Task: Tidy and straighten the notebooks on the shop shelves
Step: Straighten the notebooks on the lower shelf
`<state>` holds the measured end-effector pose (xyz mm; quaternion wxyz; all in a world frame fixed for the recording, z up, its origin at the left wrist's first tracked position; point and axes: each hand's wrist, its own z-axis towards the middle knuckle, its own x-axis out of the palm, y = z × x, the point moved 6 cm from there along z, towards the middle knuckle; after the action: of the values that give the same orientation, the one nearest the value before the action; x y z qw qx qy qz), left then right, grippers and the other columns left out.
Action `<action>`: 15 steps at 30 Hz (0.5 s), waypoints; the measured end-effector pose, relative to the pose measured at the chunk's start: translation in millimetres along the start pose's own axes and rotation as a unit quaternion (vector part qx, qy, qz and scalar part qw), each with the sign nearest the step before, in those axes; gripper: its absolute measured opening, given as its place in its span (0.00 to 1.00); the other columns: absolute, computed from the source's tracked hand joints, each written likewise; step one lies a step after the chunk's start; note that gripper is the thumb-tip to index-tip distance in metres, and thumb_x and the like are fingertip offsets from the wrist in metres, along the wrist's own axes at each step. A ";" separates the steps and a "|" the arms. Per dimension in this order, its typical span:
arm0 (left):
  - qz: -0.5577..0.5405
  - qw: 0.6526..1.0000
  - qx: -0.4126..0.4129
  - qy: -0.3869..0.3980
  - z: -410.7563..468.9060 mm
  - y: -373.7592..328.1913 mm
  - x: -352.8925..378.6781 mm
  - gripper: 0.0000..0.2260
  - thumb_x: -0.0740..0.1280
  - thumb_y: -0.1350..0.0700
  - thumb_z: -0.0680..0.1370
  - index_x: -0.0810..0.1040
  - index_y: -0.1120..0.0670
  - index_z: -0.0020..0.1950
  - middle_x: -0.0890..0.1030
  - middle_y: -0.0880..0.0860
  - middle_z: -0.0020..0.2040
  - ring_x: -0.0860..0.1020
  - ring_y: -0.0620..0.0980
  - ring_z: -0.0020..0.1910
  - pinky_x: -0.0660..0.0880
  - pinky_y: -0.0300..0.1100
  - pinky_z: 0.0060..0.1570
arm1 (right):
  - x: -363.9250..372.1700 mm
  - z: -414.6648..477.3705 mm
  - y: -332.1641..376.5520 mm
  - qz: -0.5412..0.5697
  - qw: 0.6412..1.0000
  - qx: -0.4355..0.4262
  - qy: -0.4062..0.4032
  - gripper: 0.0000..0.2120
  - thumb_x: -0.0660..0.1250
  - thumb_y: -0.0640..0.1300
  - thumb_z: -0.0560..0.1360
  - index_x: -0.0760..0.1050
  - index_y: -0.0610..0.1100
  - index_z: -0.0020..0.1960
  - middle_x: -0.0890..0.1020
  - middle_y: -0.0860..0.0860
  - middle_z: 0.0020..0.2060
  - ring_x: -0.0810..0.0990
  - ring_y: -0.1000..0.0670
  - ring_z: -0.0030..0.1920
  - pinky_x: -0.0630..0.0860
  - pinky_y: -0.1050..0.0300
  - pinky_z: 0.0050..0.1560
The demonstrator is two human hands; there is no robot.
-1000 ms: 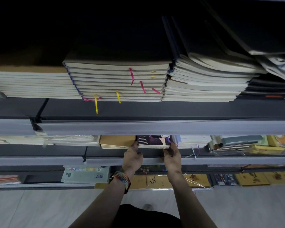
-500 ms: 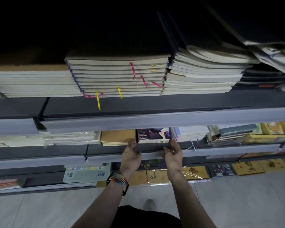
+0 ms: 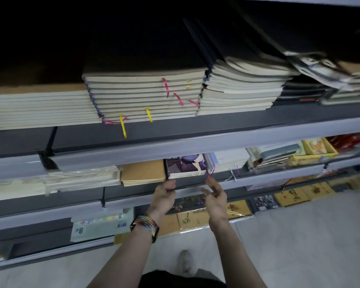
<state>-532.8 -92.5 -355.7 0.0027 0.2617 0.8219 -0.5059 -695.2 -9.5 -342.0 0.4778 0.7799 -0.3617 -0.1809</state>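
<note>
Purple notebooks (image 3: 185,166) sit squared on the middle shelf (image 3: 123,193).
Left hand (image 3: 164,196) and right hand (image 3: 214,194) hover just below, released, empty; the white stack (image 3: 231,161) beside looks next, needing a two-sided nudge.

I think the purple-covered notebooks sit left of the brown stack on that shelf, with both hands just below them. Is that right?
Not quite. The head view shows the purple-covered notebooks to the right of the brown stack, not the left. The rest holds: the left hand and right hand are just below them.
</note>
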 end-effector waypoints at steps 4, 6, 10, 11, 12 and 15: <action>-0.045 0.999 -0.001 0.018 2.8 -7.5 0.6 0.18 0.61 0.66 0.81 0.74 0.54 0.69 0.77 0.52 0.65 0.76 0.48 0.58 0.74 0.44 0.63 | -8.3 -4.7 0.5 -0.007 1.000 0.002 -0.012 0.18 0.64 0.33 0.80 0.75 0.49 0.65 0.77 0.53 0.64 0.75 0.46 0.67 0.75 0.43 0.67; -0.058 0.998 -0.010 0.028 7.3 -8.0 0.2 0.18 0.61 0.66 0.80 0.73 0.55 0.69 0.76 0.52 0.65 0.74 0.51 0.64 0.71 0.49 0.69 | -12.5 -6.1 2.1 0.001 1.000 0.005 -0.020 0.17 0.64 0.33 0.80 0.76 0.53 0.62 0.78 0.54 0.62 0.75 0.45 0.67 0.74 0.41 0.68; -0.068 0.997 -0.033 0.034 15.4 -5.9 -0.3 0.18 0.61 0.67 0.80 0.73 0.55 0.69 0.76 0.52 0.65 0.74 0.51 0.64 0.70 0.50 0.70 | -18.9 -8.8 3.1 0.016 0.999 0.012 -0.041 0.17 0.65 0.34 0.80 0.77 0.52 0.61 0.78 0.55 0.58 0.76 0.44 0.66 0.74 0.40 0.67; -0.069 0.996 -0.038 0.029 17.3 -5.4 -0.6 0.17 0.62 0.67 0.80 0.74 0.55 0.67 0.76 0.52 0.64 0.75 0.51 0.64 0.71 0.50 0.69 | -20.0 -9.9 2.9 0.019 0.999 0.011 -0.045 0.16 0.65 0.34 0.80 0.77 0.53 0.61 0.78 0.55 0.58 0.76 0.43 0.65 0.75 0.40 0.66; -0.070 0.996 -0.042 0.026 18.5 -5.0 -0.9 0.17 0.62 0.67 0.80 0.75 0.55 0.67 0.77 0.52 0.64 0.75 0.51 0.63 0.71 0.50 0.69 | -21.2 -11.2 3.0 0.019 0.999 0.006 -0.049 0.16 0.65 0.34 0.80 0.77 0.53 0.60 0.78 0.54 0.59 0.77 0.43 0.64 0.76 0.41 0.65; -0.078 0.996 -0.049 0.022 19.3 -4.6 -1.1 0.17 0.62 0.68 0.80 0.76 0.55 0.66 0.77 0.51 0.64 0.75 0.51 0.64 0.71 0.50 0.69 | -23.5 -15.1 3.9 0.009 0.998 -0.011 -0.056 0.17 0.65 0.33 0.80 0.77 0.51 0.62 0.79 0.54 0.60 0.78 0.45 0.63 0.78 0.42 0.63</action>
<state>-538.9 -110.6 -360.9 -0.0421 0.2074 0.8634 -0.4579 -703.0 16.0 -332.9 0.4667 0.7602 -0.3925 -0.2241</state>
